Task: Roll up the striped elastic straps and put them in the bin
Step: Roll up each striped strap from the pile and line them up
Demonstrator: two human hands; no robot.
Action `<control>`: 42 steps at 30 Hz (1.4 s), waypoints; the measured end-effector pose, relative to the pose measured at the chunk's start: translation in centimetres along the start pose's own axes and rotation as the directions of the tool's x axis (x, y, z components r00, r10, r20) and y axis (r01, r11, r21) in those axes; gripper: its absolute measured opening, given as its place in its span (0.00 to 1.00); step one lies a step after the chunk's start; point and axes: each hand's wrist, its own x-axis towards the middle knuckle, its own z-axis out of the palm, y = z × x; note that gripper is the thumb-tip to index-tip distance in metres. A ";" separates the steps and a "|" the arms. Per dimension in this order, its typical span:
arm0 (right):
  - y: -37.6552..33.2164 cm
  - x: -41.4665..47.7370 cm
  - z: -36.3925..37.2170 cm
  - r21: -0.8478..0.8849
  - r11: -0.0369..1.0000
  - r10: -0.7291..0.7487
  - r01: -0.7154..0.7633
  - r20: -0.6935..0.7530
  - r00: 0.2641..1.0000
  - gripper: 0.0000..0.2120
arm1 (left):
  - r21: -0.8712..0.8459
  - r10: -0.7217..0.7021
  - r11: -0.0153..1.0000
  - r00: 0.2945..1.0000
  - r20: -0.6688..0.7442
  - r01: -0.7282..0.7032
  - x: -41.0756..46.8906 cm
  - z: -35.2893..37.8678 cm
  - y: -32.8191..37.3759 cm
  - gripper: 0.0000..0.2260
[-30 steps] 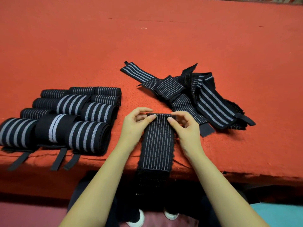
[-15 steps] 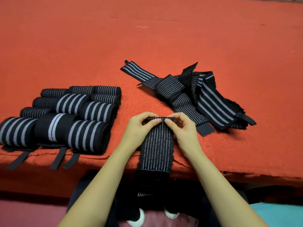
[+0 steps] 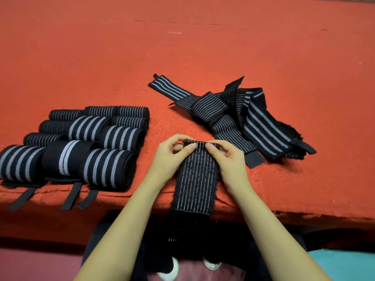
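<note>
A black strap with thin grey stripes (image 3: 195,179) lies flat at the near edge of the red table (image 3: 203,47), its tail hanging over the edge toward my lap. My left hand (image 3: 172,157) and my right hand (image 3: 229,159) pinch its far end, which is curled over into a small roll. Several rolled straps (image 3: 81,147) lie in rows to the left. A loose pile of unrolled straps (image 3: 239,118) lies to the right, behind my right hand. No bin is in view.
Red felt covers the whole table, open behind the straps. Black tabs (image 3: 71,196) from the rolled straps hang over the near edge. Below the edge are my dark trousers, white shoes (image 3: 170,270) and a teal surface (image 3: 345,264) at the lower right.
Both hands have rolled the strap's far end over toward me; the thumbs and fingertips have closed in over the fold and the flat part has shortened slightly.
</note>
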 end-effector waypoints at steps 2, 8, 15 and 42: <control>0.0 0.0 0.0 0.029 0.999 0.024 -0.025 0.021 0.999 0.07 | 0.028 0.034 0.999 0.999 -0.010 -0.034 0.0 0.0 0.1 0.07; -0.1 0.0 -0.2 0.015 1.000 -0.015 0.015 0.040 0.999 0.05 | -0.024 0.028 0.999 0.999 -0.020 -0.029 -0.2 0.1 0.7 0.07; -0.2 0.0 -0.5 -0.031 0.998 -0.049 0.051 0.062 0.997 0.07 | 0.022 0.040 0.999 0.999 -0.008 -0.040 0.0 -0.1 0.4 0.04; -0.2 -0.1 -0.1 0.030 0.999 0.034 -0.040 0.187 0.982 0.06 | 0.047 0.044 0.998 0.999 -0.013 -0.043 -0.2 -0.3 -0.2 0.09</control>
